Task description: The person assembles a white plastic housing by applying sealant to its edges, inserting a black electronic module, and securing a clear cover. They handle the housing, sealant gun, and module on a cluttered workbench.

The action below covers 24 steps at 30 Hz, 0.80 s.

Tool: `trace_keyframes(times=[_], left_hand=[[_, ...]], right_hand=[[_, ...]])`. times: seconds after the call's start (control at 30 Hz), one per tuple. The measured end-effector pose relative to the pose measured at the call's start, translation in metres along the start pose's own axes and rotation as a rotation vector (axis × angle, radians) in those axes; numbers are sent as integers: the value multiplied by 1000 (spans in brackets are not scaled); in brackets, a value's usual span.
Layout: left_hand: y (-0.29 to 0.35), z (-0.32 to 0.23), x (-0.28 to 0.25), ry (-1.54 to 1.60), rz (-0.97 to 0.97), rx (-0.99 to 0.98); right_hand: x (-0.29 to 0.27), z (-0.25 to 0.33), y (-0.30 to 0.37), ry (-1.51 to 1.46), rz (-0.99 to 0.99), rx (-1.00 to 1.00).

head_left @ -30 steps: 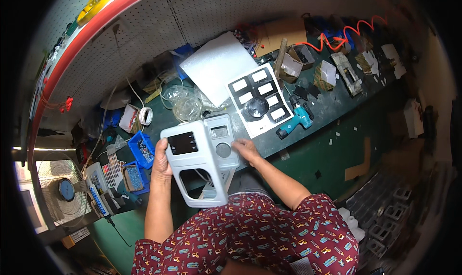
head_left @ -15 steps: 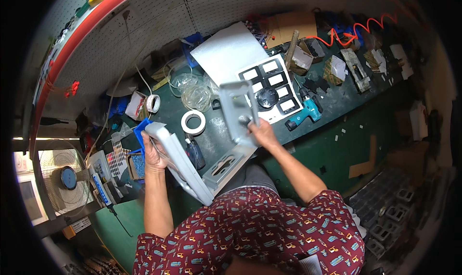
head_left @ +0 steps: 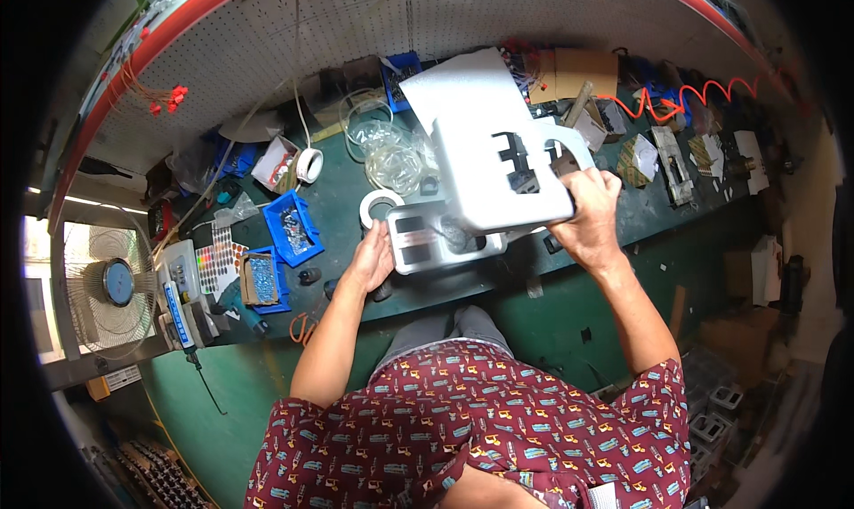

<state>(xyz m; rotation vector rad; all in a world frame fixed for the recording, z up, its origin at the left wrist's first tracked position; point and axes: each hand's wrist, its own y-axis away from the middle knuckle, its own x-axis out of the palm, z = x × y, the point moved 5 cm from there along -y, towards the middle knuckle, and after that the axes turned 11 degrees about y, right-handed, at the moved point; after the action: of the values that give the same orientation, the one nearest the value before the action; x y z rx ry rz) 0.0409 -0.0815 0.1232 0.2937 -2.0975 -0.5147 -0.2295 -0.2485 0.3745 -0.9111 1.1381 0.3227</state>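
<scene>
A light grey moulded plastic housing is held up over the bench, its parts at angles to each other. Its large pale panel (head_left: 480, 184), with dark cut-outs, tilts toward me on the right. A lower grey section with rectangular window openings (head_left: 438, 253) extends left from it; how the two join is hidden. My right hand (head_left: 589, 217) is closed round the housing's right edge, near a curved rim. Against the left end of the lower section rests my left hand (head_left: 370, 258), fingers stretched out along the edge.
A roll of white tape (head_left: 381, 208) lies behind the left hand. Blue bins (head_left: 294, 229) of small parts stand at left, near a fan (head_left: 117, 282). Coiled clear tubing (head_left: 393, 166) lies farther back. Small boxes (head_left: 639, 159) and an orange coiled hose (head_left: 694, 100) are at right.
The housing has turned over and shifted right, so its pale panel now shows. My right hand moved right with it. My left hand moved right, and its fingers now lie along the lower section.
</scene>
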Motion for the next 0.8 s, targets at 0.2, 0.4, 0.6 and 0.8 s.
trace_keyframes(times=[0.2,0.4,0.6,0.8], left_hand=[[-31,50,-17,-244,-141,-201],[-44,73,-39,-357,-182,-196],[-57,73,-55,-859,-235,185],[-59,78,-48,-1421,-164,692]], right_hand=[[26,6,8,84,150,-127],[41,5,29,57,223,-118],[53,14,45,22,289,-126],[53,31,51,-52,302,-144]])
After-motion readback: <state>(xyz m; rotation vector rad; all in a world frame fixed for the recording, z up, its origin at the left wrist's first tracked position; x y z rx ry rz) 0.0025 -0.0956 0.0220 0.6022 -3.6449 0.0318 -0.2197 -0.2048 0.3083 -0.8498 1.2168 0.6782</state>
